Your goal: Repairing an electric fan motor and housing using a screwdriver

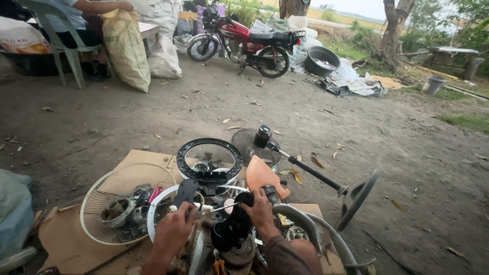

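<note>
The person's left hand (173, 229) is closed around the white handle of a thin metal screwdriver (211, 208), whose shaft points toward the right hand (259, 210). The right hand is wrapped tight over the top of a black electric fan motor housing (235, 224), holding it upright. Everything lies about that motor housing: just behind it stands a black round plastic fan guard ring (209, 161), and touching the right hand is an orange plastic fan blade (261, 175). To the left rests a cream wire fan grille (119, 191) with small parts in it, on a flat brown cardboard sheet (66, 239). Right of it, a black fan stand pole (310, 172) slants across the dirt. Far behind is a red motorcycle (244, 40).
</note>
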